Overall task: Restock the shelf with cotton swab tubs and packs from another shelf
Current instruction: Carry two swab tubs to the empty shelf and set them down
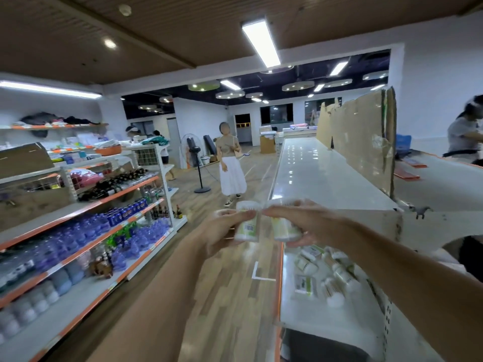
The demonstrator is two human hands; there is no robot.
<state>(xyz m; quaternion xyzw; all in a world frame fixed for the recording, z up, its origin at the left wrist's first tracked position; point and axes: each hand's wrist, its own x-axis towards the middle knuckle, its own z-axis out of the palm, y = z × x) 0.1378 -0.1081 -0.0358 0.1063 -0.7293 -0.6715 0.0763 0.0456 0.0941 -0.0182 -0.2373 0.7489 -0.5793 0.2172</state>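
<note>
My left hand [224, 227] grips a clear cotton swab tub [247, 222] with a white lid and a barcode label. My right hand [305, 222] grips a second tub [283, 228] with a yellow-green label, right beside the first. Both tubs are held upright in the air over the aisle, at the left edge of the white shelf unit [326, 178]. Below my right forearm, several swab tubs and flat packs [324, 273] lie jumbled on a lower shelf board [313, 317] with an orange front strip.
A shelf rack [86, 226] of bottled water, cans and dark bottles lines the left side. A person in a white skirt [231, 168] stands in the wooden-floored aisle near a pedestal fan [194, 163]. Torn cardboard [366, 137] stands on the right unit's top. Another person [464, 131] is at far right.
</note>
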